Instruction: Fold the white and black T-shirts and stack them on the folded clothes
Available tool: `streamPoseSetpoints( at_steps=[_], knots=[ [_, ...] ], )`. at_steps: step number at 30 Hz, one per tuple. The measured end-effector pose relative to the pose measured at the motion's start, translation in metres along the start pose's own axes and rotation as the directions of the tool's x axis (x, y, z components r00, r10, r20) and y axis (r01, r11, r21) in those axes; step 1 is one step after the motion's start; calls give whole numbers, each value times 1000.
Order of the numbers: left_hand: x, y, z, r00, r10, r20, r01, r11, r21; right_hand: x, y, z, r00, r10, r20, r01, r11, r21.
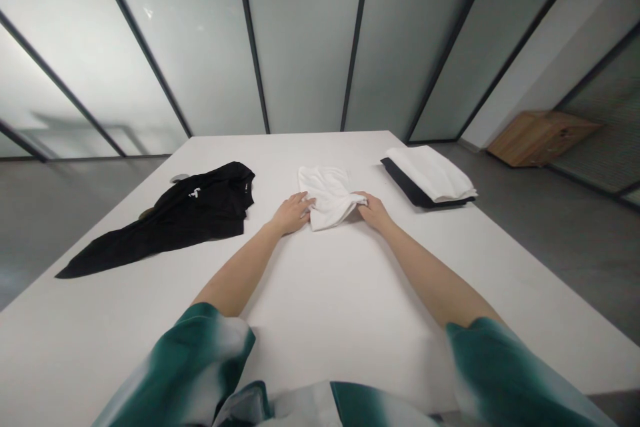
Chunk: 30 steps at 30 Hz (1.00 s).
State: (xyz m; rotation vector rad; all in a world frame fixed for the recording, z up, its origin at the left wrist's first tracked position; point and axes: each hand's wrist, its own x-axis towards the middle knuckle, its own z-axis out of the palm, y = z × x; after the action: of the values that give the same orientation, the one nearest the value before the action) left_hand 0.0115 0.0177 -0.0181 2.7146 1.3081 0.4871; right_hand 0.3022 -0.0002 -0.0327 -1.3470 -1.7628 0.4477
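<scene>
Creased white cloth point(327, 192), loosely folded

Far wall: from my remote seat I saw frosted panels point(305, 40) ranged side by side, split by dark strips point(251, 40)
Light: it reached me brightest through the left-hand panels, greyer toward the right, with a blurred shadow point(90, 130) low on the left
Right corner: I made out a pale pillar point(560, 47), and beyond it a darker panel point(613, 100)
Wooden box: a brown box-like piece point(540, 139) sat near the pillar's foot
Floor: plain grey point(565, 240), visible on both sides
Table: broad, white point(325, 307), narrowing toward the wall in my view
</scene>
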Motion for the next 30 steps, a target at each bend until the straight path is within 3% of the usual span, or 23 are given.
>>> streamPoseSetpoints(
  at_steps=[3,7,11,16,21,24,27,30],
  knots=[
    [3,0,4,999,29,19,-29,1000,-6,-1,2,-1,998,-47,48,48,999,-23],
    [6,-1,3,998,23,-50,-30,992,-125,-2,2,-2,997,-38,71,35,998,44],
    [7,-1,-1,988,-118,-104,75,934,-349,2,-4,2,997,27,66,-38,987,158],
    [6,2,2,935,-331,-128,202,792,-576,7,-6,15,995,93,-38,-83,972,222],
    [7,2,5,935,-338,-109,190,735,-651,7,3,17,956,265,-125,-228,941,250],
    [8,0,4,899,-421,-124,256,733,-630,7,4,12,925,366,-100,-322,897,304],
    [9,-2,2,848,-520,-104,373,724,-580,5,1,8,935,353,-45,-323,895,307],
    [8,-2,1,855,-512,-86,380,731,-568,2,-7,6,957,287,53,-291,921,260]
  ],
)
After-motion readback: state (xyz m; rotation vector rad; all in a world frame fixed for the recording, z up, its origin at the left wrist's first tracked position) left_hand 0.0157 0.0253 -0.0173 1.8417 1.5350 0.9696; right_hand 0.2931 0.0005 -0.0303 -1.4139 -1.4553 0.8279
